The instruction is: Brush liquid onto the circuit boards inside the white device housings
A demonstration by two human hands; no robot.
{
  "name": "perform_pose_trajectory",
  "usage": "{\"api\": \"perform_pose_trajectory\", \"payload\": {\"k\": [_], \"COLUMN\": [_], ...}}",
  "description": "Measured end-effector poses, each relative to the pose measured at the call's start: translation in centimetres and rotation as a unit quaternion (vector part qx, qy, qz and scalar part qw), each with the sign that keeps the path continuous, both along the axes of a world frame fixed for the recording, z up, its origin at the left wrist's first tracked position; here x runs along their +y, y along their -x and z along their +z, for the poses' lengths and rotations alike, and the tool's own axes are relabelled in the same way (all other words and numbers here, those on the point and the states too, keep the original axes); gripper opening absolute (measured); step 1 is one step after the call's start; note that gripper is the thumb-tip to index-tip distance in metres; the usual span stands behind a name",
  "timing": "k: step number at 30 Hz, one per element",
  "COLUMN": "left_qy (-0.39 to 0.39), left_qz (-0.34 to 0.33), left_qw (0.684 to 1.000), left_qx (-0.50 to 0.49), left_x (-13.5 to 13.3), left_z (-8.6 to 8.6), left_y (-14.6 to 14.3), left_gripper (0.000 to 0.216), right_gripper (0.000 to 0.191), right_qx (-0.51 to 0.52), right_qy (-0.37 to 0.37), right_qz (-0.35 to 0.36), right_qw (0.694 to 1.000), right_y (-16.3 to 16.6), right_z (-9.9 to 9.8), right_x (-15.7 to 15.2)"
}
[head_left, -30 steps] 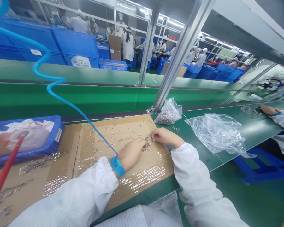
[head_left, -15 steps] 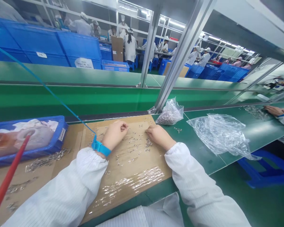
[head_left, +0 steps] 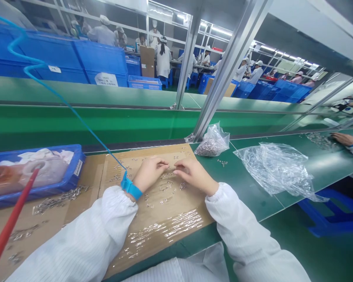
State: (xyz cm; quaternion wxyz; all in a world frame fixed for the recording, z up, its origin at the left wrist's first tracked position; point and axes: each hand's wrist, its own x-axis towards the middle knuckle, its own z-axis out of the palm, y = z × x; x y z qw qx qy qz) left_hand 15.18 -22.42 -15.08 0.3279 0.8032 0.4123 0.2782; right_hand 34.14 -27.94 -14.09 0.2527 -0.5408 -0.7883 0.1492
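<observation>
Small shiny metal parts [head_left: 164,200] lie scattered over a cardboard sheet [head_left: 153,243] covered with clear film. Over its upper half, my left hand [head_left: 150,171] has thumb and fingertips pinched together; whatever they hold is too small to name. A blue wrist strap [head_left: 130,188] with a coiled cord circles that wrist. My right hand [head_left: 192,174] faces it from the right, fingers curled and drawn together, its tips a short gap from the left fingertips. Any part in it is hidden. Several metal parts lie just below the right hand.
A blue tray [head_left: 73,172] holding cloth and bottles stands left, a red rod [head_left: 13,219] before it. More metal parts [head_left: 60,199] lie nearby. Right are a bag of parts [head_left: 211,145], crumpled clear plastic [head_left: 278,168] and a co-worker's hand [head_left: 345,138]. A metal post [head_left: 223,74] rises behind.
My hands have come closer together: the left moved right and slightly down, the right fingertips shifted left and down. The blue cord now hangs in looser curls.
</observation>
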Motion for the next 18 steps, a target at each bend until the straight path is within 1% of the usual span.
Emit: {"api": "perform_pose_trajectory", "payload": {"k": [2,4,6,8,11,13,16,18], "left_qy": [0.023,0.015,-0.011,-0.049,-0.098,-0.105,-0.112,-0.125], "left_qz": [-0.022,-0.035,-0.029,-0.014,-0.004,-0.013,-0.022,-0.024], "left_qw": [0.999,0.999,0.999,0.998,0.985,0.977,0.973,0.970], "left_qx": [-0.034,-0.029,-0.006,0.037,0.139,0.186,0.202,0.206], "left_x": [-0.6,-1.0,-1.0,-0.6,0.4,1.2,1.6,1.2], "left_z": [0.3,0.5,0.7,0.6,-0.1,-0.8,-1.6,-1.5], "left_y": [-0.3,-0.6,-0.6,-0.4,0.3,0.7,0.9,0.8], "left_gripper": [0.018,0.018,0.017,0.018,0.023,0.024,0.025,0.025], "right_gripper": [0.018,0.010,0.010,0.012,0.009,0.007,0.014,0.022], "right_qx": [0.056,0.081,0.055,0.018,-0.028,-0.064,-0.105,-0.119], "right_qy": [0.008,0.018,0.024,0.028,0.035,0.056,0.078,0.072], "right_qz": [-0.003,-0.009,-0.019,-0.035,-0.048,-0.029,0.003,0.002], "right_qw": [0.998,0.996,0.998,0.999,0.998,0.996,0.991,0.990], "right_y": [0.9,1.3,1.2,0.5,-1.3,-2.6,-3.5,-3.5], "right_z": [-0.2,-0.4,-0.2,0.1,0.4,0.4,-0.3,-0.7], "right_x": [-0.2,-0.3,-0.2,-0.1,0.2,0.3,0.4,0.5]}}
